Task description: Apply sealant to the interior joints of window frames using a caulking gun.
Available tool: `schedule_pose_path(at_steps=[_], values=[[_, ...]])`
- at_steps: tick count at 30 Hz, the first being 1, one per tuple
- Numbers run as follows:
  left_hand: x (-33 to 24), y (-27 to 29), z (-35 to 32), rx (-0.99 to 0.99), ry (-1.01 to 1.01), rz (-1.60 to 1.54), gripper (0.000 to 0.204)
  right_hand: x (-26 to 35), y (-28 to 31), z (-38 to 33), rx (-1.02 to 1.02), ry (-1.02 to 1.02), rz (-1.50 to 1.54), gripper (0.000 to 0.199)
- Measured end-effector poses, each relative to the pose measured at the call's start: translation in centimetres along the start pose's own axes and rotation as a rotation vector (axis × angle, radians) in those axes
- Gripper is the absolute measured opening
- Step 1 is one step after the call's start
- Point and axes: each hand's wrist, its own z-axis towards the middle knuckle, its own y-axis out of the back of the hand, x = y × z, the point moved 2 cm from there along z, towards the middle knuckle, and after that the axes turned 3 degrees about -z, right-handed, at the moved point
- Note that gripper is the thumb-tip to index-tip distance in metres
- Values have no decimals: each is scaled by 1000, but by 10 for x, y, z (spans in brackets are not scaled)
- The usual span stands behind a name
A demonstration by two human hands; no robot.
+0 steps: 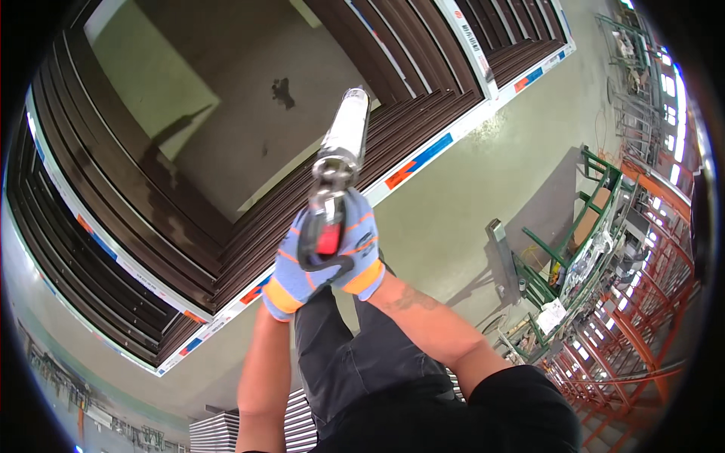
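Note:
Both my hands are wrapped round the back end of a caulking gun (346, 132). Its barrel is silvery and shiny, and its rear body is black with a red patch. My left hand (285, 272) grips the left side and my right hand (363, 245) the right side, each in a blue-grey work glove with orange bands. The barrel points away from me, over a large stacked set of dark brown rectangular frames (302, 189). Its tip is above the frame opening; whether it touches anything I cannot tell. The gun's body hides part of my fingers.
White strips (419, 167) with blue and orange marks edge the brown frames. More frames extend at left and upper right. A green metal cart (570, 226) with odds and ends stands at right, before orange racks (634, 347). Striped metal profiles (215, 432) lie behind me.

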Motion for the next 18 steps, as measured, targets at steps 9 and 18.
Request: schedule_pose_path(at_steps=[9, 18], values=[[30, 32, -2, -348, -72, -626, 40, -10, 25, 45, 446, 303, 39, 91], [24, 60, 43, -234, -76, -1047, 64, -151, 23, 82, 557, -232, -608, 46]])
